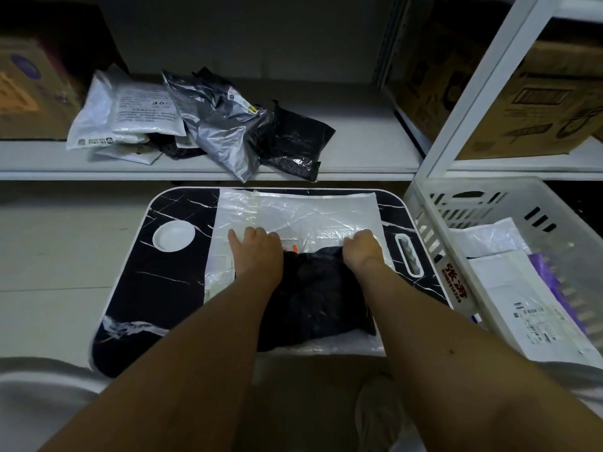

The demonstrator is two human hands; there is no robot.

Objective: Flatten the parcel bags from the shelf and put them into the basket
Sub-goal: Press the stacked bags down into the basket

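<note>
Two hands press a black bag down on a white one atop the small table.

A crumpled black plastic parcel bag lies under both wrists, on top of a flat white plastic parcel bag that spreads beyond the fingertips on the black marble-patterned table. The left hand and the right hand rest at the black bag's far edge, fingers curled down over it; whether they pinch it or only press cannot be told. Beyond the hands, a heap of white, silver and black parcel bags sits on the white shelf. Right of the right hand stands a white slotted plastic basket holding flat bags.
</note>
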